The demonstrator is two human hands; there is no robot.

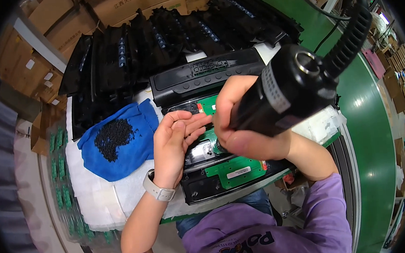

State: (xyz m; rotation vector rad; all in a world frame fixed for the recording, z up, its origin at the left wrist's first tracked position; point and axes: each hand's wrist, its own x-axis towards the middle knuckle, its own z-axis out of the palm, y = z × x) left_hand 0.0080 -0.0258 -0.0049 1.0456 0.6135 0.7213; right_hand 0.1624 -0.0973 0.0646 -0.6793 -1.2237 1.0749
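Observation:
My right hand (pixel 240 123) grips a black electric screwdriver (pixel 290 88) with a coiled cable running up to the top right. Its tip is hidden behind the hand, over a green circuit board (pixel 237 171) set in a long black plastic housing (pixel 208 76). My left hand (pixel 175 143), with a white watch at the wrist, is held beside the right hand, fingers curled toward the hidden tip; whether it pinches a screw I cannot tell. Left of it a blue cloth (pixel 137 146) carries a pile of small black screws (pixel 113 138).
A row of black plastic housings (pixel 157 39) is stacked at the back. Cardboard boxes (pixel 41 68) stand at the far left. Green circuit boards (pixel 61 175) are stacked at the left edge of the white foam mat (pixel 98 196). A green conveyor belt (pixel 369 127) runs along the right.

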